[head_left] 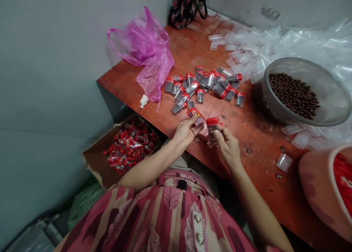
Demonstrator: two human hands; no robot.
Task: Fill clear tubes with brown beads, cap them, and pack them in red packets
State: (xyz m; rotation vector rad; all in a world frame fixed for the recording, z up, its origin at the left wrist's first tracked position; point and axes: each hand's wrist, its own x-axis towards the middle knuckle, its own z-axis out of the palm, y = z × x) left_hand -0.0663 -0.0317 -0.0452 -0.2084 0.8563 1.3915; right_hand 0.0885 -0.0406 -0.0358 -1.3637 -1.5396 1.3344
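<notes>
My left hand (187, 131) pinches a small red printed packet sleeve (196, 116) with a clear lower part, just over the table's front edge. Close beside it, my right hand (227, 144) grips a small clear container with a red lid (212, 122) and dark contents. The two pieces are near each other; whether they touch I cannot tell. Behind my hands lies a loose heap of similar red-lidded containers (200, 96) filled with dark balls.
A grey bowl (308, 63) of dark brown balls stands right, beside many clear empty containers (247, 58). A pink tub (313, 182) with red pieces sits front right. A pink plastic bag (151, 47) lies left. Below the edge is a cardboard box (93, 156) of red-wrapped pieces.
</notes>
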